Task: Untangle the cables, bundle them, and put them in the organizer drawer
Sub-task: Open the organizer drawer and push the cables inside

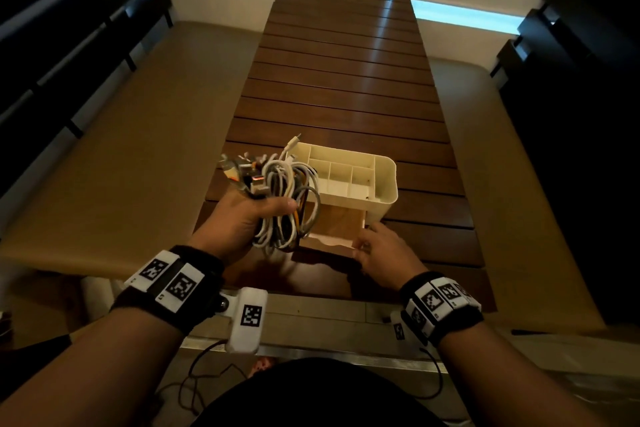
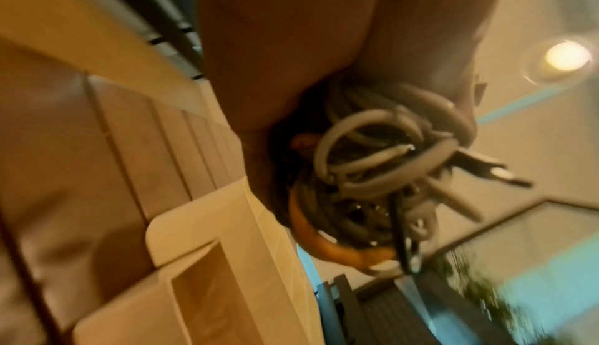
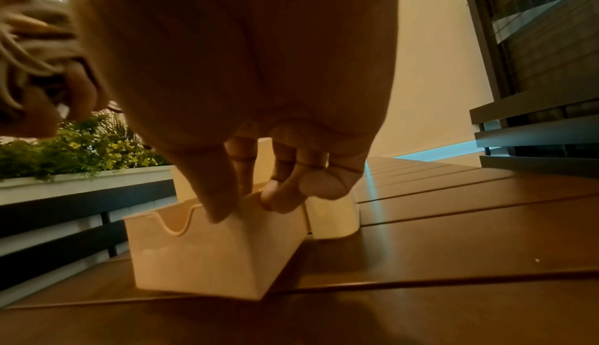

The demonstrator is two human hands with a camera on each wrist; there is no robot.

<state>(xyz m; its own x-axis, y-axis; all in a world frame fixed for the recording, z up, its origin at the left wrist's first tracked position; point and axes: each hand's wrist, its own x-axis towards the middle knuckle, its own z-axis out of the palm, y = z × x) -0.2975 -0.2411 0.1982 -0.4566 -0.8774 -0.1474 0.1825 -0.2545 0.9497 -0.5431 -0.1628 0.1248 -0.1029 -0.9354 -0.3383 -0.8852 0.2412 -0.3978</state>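
My left hand (image 1: 242,215) grips a coiled bundle of cables (image 1: 284,198), white, grey and one orange, with the plugs sticking up at the far end; the blurred left wrist view shows the same bundle of cables (image 2: 372,171) under my palm. It hangs above the left side of the drawer (image 1: 337,225), which is pulled out of the cream organizer (image 1: 360,177) toward me. My right hand (image 1: 372,246) pinches the drawer's right front corner, thumb inside the rim and fingers (image 3: 282,199) curled on the side wall of the drawer (image 3: 207,255). The drawer's floor looks bare.
The organizer has several open top compartments and stands near the front end of a long slatted wooden table (image 1: 346,87). Tan bench cushions (image 1: 121,149) flank the table. A planter with green foliage (image 3: 81,150) sits behind a railing on the left.
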